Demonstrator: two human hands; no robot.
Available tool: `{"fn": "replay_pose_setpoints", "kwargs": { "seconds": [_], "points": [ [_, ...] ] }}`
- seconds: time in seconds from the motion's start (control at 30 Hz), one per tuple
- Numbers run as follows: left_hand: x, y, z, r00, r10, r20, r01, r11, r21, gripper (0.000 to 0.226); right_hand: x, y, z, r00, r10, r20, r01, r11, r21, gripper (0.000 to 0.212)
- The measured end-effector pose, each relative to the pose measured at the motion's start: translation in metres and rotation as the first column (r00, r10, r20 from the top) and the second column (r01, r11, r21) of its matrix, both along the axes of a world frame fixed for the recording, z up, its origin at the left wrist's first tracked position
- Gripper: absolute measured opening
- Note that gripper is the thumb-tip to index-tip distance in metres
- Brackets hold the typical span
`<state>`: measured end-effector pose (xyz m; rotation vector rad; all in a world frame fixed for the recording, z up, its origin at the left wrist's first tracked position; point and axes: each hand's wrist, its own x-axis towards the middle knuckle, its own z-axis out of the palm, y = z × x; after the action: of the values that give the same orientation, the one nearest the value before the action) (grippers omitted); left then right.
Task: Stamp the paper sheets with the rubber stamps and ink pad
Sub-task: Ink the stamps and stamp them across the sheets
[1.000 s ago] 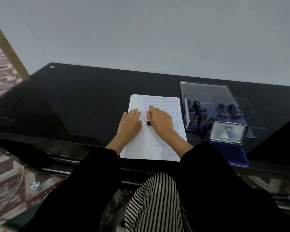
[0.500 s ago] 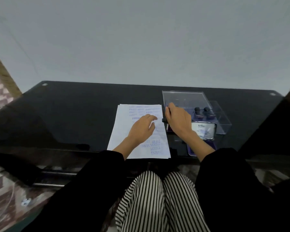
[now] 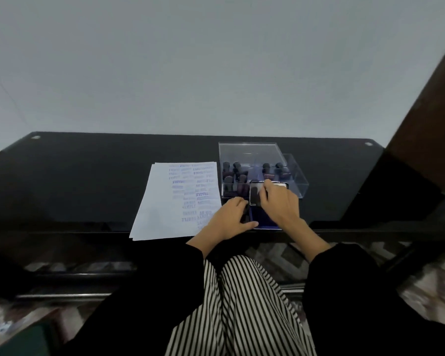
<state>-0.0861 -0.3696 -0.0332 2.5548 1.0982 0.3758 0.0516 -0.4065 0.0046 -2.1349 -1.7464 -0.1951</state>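
Observation:
A stack of white paper sheets [image 3: 165, 201] with several blue stamp prints lies near the black table's front edge. To its right sits the blue ink pad [image 3: 265, 222], its silver lid [image 3: 254, 194] raised. My right hand [image 3: 280, 204] lies over the pad with the index finger reaching to the lid's top. The rubber stamp it carried is hidden under the palm. My left hand [image 3: 229, 219] grips the pad's left edge, thumb along the front corner. Several dark-handled stamps [image 3: 235, 173] stand in a clear box [image 3: 296, 176] behind the pad.
The glossy black table [image 3: 88, 176] runs along a pale wall, with its front edge [image 3: 88, 228] close to my knees. A dark wooden post [image 3: 427, 119] rises at the far right. The box's clear lid [image 3: 249, 152] stands open at the back.
My right hand lifted the stamp off the paper and carried it right, over the ink pad. My left hand left the paper and took the pad's left edge. The view shifted left.

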Motion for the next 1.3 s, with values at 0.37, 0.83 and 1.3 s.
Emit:
{"fn": "replay_pose_setpoints", "kwargs": {
  "seconds": [0.37, 0.83, 1.3],
  "points": [
    [0.020, -0.002, -0.021, 0.993, -0.002, 0.119, -0.002, 0.999, 0.038, 0.071, 0.005, -0.001, -0.025, 0.999, 0.037, 0.025, -0.036, 0.999, -0.034, 0.027],
    [0.014, 0.002, -0.037, 0.981, 0.056, 0.183, -0.057, 0.998, 0.003, 0.083, 0.004, 0.002, -0.042, 0.999, 0.022, -0.031, -0.020, 0.997, 0.076, 0.022],
    [0.015, -0.001, -0.045, 0.994, 0.040, -0.101, -0.031, 0.996, 0.084, 0.089, 0.001, 0.010, -0.054, 0.997, -0.045, -0.065, 0.058, 0.977, 0.203, 0.024]
  ]
}}
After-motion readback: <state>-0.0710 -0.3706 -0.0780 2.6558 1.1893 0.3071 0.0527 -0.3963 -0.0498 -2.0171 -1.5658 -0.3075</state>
